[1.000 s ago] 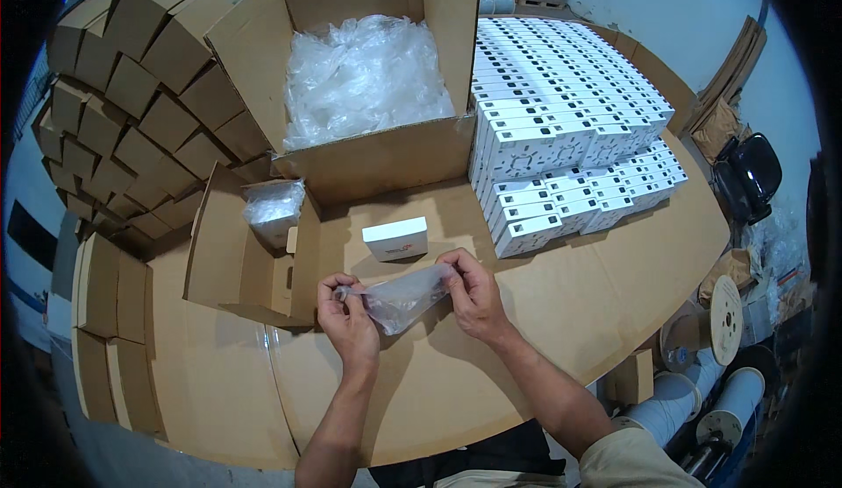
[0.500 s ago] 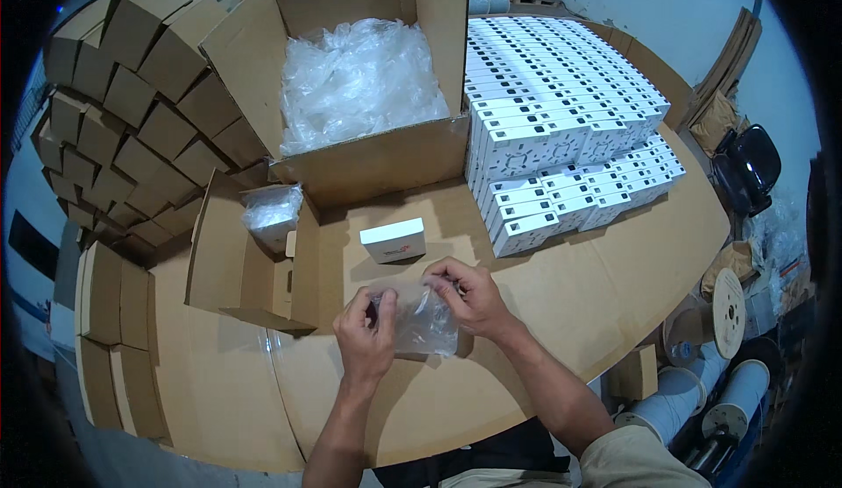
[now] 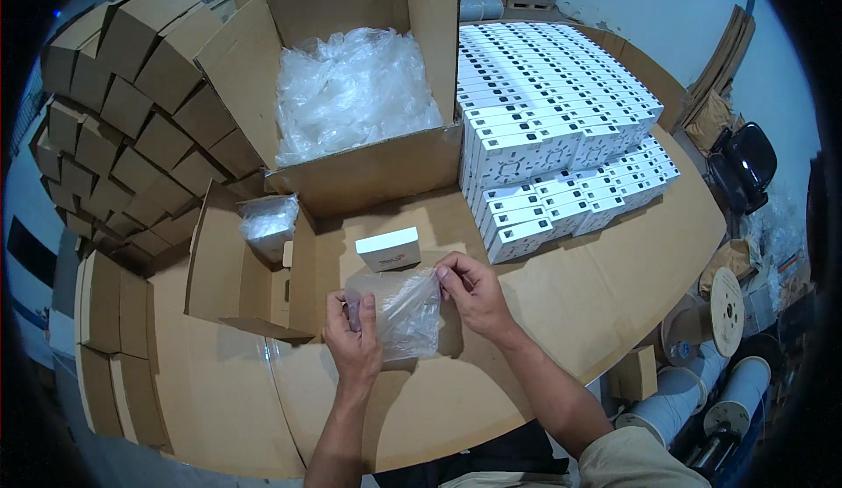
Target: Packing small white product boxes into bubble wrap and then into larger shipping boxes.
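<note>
A clear plastic bag (image 3: 405,317) is stretched between my two hands above the cardboard-topped table. My left hand (image 3: 354,337) grips its left side, thumb on the near face and fingers behind. At the bag's upper right corner, my right hand (image 3: 474,291) pinches the edge between thumb and fingers. Just beyond the bag stands a small white box (image 3: 388,249) with a small red mark on its front. To the left is an open brown carton (image 3: 303,282), with a plastic-wrapped item (image 3: 270,223) at its far end.
A large open carton (image 3: 368,172) full of clear plastic bags (image 3: 360,93) stands at the back. Many white boxes (image 3: 526,155) are stacked in rows at the right. Brown cartons (image 3: 132,137) are piled on the left. Cable spools (image 3: 728,313) sit beyond the table's right edge.
My hands have moved apart and slightly left, spreading the bag wider. My right hand now pinches its upper corner. The view has shifted slightly.
</note>
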A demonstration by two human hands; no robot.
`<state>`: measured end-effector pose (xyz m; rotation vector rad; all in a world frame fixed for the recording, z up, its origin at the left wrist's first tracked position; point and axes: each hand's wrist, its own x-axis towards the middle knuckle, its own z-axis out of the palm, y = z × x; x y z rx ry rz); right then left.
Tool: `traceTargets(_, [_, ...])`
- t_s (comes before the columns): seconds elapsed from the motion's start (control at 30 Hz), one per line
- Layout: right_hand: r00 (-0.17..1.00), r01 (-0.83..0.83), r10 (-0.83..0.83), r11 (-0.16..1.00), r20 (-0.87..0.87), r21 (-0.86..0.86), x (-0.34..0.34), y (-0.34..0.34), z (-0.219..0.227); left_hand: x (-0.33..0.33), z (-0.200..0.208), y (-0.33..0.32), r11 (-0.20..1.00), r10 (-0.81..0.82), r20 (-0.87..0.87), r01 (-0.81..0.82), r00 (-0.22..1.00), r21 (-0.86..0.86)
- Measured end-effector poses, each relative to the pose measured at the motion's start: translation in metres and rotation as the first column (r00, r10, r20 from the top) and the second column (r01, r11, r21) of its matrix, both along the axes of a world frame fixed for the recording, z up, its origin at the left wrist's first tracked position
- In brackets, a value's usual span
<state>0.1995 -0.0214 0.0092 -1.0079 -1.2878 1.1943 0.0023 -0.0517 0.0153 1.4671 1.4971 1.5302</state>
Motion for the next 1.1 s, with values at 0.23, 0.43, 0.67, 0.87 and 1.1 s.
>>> traceTargets(0.23, [0.971, 0.002, 0.003, 1.000, -0.240, 0.024, 0.005, 0.001, 0.004, 0.000, -0.002, 0.002, 0.997, -0.015, 0.102, 0.007, 0.995, 0.075])
traceTargets(0.43, [0.981, -0.169, 0.172, 0.985, -0.089, 0.031, 0.008, -0.002, 0.004, 0.001, 0.005, -0.003, 0.996, -0.068, 0.058, 0.064, 0.996, 0.058])
traceTargets(0.67, [0.926, -0.282, 0.315, 0.944, -0.209, 0.172, 0.010, -0.001, 0.010, 0.003, 0.009, -0.002, 0.998, -0.063, 0.012, 0.062, 0.998, 0.029])
traceTargets(0.87, [0.888, -0.457, 0.446, 0.883, -0.109, -0.105, 0.018, 0.002, 0.003, 0.001, 0.004, -0.001, 0.995, -0.099, 0.031, 0.100, 0.995, -0.017])
traceTargets(1.1, [0.945, -0.326, 0.324, 0.940, -0.038, -0.095, 0.020, -0.001, 0.006, -0.003, 0.004, 0.000, 0.983, -0.148, 0.059, 0.153, 0.987, -0.103])
